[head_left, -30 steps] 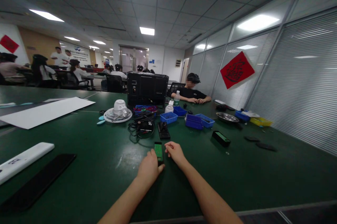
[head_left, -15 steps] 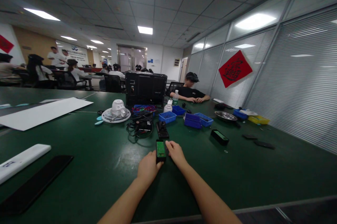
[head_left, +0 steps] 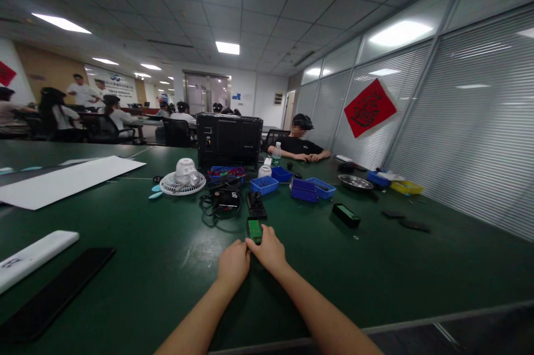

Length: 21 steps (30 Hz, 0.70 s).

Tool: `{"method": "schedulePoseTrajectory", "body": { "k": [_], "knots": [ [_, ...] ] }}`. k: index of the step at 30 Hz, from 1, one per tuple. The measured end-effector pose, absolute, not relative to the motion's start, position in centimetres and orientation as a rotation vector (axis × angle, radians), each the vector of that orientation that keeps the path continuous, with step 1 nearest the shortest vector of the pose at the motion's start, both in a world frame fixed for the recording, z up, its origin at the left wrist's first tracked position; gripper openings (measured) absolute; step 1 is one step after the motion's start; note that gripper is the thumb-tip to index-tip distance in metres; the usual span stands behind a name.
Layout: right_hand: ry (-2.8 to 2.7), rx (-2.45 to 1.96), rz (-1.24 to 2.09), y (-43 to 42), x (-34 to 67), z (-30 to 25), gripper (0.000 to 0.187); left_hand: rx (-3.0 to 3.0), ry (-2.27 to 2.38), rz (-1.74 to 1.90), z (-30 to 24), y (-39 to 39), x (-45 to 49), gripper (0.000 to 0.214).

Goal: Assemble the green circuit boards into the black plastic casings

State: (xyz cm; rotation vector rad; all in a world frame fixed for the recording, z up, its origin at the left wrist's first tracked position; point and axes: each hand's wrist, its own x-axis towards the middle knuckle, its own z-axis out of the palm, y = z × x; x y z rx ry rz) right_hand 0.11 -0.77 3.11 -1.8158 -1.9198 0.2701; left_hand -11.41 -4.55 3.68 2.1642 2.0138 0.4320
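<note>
In the head view, a small open black case with a green circuit board (head_left: 254,231) inside stands on the table in front of me. My right hand (head_left: 269,252) grips its near end, the thumb across the near edge and the fingers along the right side. Close against the right thumb, my left hand (head_left: 233,266) is closed at the case's near-left corner. Its fingertips are hidden, so whatever they hold cannot be made out. Just beyond the case lies a black part with a round knob (head_left: 256,205). A similar black case with a green board (head_left: 346,215) rests farther right.
Tangled black cables (head_left: 223,202), a white fan (head_left: 183,178), blue trays (head_left: 264,185) and a large black casing (head_left: 229,141) sit farther back. A metal dish (head_left: 355,182) is at right. White and black bars lie left. Across the table sits a person (head_left: 298,146) with arms resting on it.
My right hand has moved left onto the near end of the case and closed on it. My left hand has slid slightly toward me, off the case's left side.
</note>
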Motion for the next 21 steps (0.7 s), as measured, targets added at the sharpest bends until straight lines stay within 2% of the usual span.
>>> {"method": "schedulePoseTrajectory", "body": {
  "k": [9,21],
  "knots": [
    [-1.922,-1.854,0.23,-0.9,-0.3,3.2,0.069,2.166,2.011,0.51,3.3,-4.3,-11.6,0.027],
    [-1.928,-1.99,0.089,-0.3,1.7,5.0,0.038,2.107,2.011,0.581,2.9,-3.9,-12.0,0.024]
  ]
}}
